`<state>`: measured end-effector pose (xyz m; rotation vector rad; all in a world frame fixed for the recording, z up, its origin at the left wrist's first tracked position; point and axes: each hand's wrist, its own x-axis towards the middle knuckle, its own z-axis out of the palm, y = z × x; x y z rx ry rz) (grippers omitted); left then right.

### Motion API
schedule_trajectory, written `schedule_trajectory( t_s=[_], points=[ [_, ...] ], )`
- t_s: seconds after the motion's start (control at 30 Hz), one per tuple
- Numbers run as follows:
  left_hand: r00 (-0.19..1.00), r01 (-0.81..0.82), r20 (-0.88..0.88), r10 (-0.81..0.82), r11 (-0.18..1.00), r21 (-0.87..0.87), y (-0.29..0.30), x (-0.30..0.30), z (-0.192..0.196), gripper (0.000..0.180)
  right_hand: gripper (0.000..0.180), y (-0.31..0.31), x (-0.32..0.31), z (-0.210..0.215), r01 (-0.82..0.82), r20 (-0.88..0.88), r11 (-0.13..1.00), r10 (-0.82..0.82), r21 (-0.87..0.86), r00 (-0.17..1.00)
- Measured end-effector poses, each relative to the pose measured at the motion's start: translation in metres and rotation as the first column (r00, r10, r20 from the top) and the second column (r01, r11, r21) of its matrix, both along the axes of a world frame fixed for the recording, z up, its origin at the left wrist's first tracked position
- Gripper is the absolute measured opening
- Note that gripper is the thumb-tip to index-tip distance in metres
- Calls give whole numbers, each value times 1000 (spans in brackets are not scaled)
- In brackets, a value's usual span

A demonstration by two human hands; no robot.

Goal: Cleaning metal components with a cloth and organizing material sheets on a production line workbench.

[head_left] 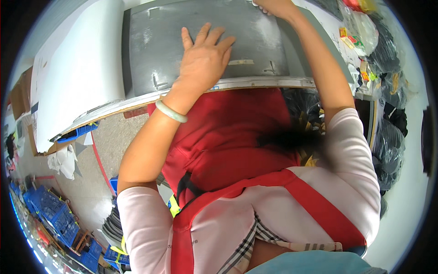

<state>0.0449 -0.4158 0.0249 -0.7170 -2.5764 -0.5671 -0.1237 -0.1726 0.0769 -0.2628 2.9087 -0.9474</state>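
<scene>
A dark grey panel (159, 45) lies on the worktable, scuffed with whitish chalky patches and marked with black corner lines. On its middle, near the front edge, my left hand (205, 57) rests flat with the fingers spread. A pale green bangle (171, 111) circles that wrist. My right hand (276, 7) is at the panel's far right edge, its fingers closed in a pinch. A small white piece (255, 3) shows at its fingertips, partly cut off by the picture's top edge; its kind is unclear.
A large white sheet (82, 64) curves over the table's left end. Clear and black plastic bags (388, 50) pile up at the right. Blue crates (52, 212) stand on the floor at the lower left. The table's front edge (255, 82) runs close before my red apron.
</scene>
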Motion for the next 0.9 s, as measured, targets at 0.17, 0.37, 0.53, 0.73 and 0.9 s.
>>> schedule_trajectory(
  t_s=[0.17,0.37,0.53,0.73,0.9],
  points=[
    [1000,-19,16,20,1000,-18,3,2,3,28,10,-55,12,-1,-247,-70,687,276,-683,959],
    [999,-35,-12,34,997,-66,4,1,-4,31,20,-167,9,-2,-407,-273,911,376,-67,886],
    [999,-15,31,17,998,-67,6,2,-1,33,21,-202,-1,1,-485,-328,874,470,40,820],
    [993,59,100,-57,998,-17,0,1,2,41,21,-232,6,4,-365,-282,887,441,284,852],
    [999,4,36,-3,1000,-26,5,1,2,36,22,-220,-7,1,-412,-330,867,490,280,807]
  ],
)
